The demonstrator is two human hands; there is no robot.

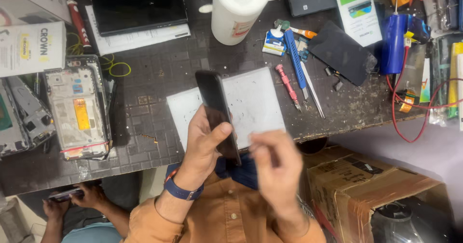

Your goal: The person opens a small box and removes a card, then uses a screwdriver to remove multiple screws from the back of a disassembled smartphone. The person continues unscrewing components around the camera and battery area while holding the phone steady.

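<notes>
Two hands at work over the bench edge. The left hand (205, 141) grips a dark phone (218, 115), fingers wrapped round its lower half, the phone tilted up above a white mat (255, 98). The right hand (275, 168) is blurred, just beside the phone's bottom end; whether its fingers pinch anything I cannot tell. Judgement: a firm thumb on the phone's face and a steady wrist would serve best here. Below left, another person's hands (72, 197) hold one small device. Further on — one opened phone frame (77, 108), one pink screwdriver (288, 85), one blue screwdriver (294, 62), one pair of tweezers (312, 94). Farthest — one white bottle (238, 11), one dark tablet (139, 6).
</notes>
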